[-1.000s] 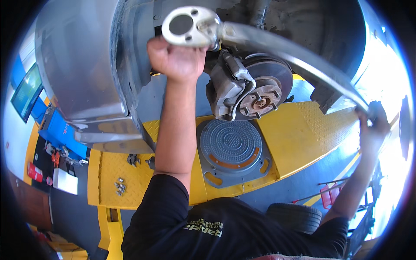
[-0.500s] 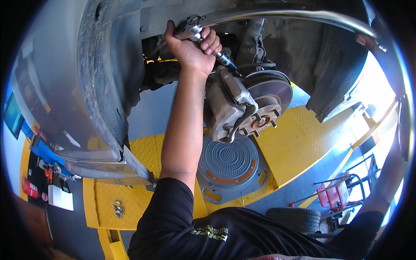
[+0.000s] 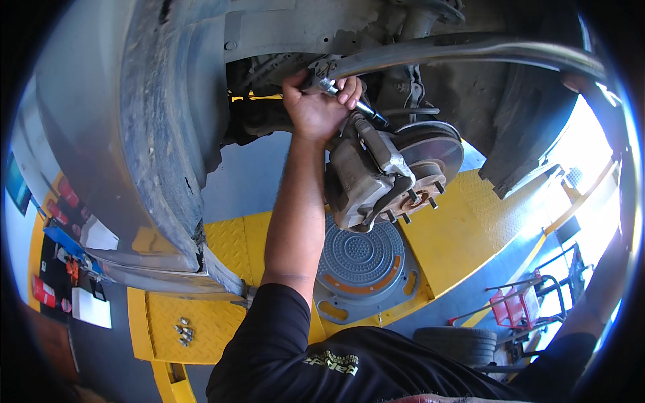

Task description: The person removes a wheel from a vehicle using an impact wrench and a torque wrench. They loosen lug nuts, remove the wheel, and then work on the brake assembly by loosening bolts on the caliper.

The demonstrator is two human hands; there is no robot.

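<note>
My left hand (image 3: pixel 317 113) is closed round the head of a long-handled ratchet wrench (image 3: pixel 463 51), just above the brake caliper (image 3: pixel 356 176). From the wrench head a socket on an extension (image 3: pixel 373 115) points down behind the caliper; whatever its tip meets is hidden. The wrench's long steel handle runs right, bent by the lens, to my right hand (image 3: pixel 576 82), whose fingers curl round its far end in dim light. A brake disc (image 3: pixel 440 153) sits beside the caliper, and the rusty hub (image 3: pixel 424 189) carries several bare wheel studs.
The car's fender (image 3: pixel 161 154) and wheel arch frame the work. Underneath lie a yellow lift platform (image 3: pixel 463 235) and a round grey turntable plate (image 3: pixel 359 252). Several wheel nuts (image 3: pixel 184 332) rest on the platform at left. A tyre (image 3: pixel 457 344) and red cart (image 3: pixel 510 309) stand lower right.
My left hand and the wrench head have come down and right, closer to the caliper, with the extension lower behind it. The whole view has shifted slightly.
</note>
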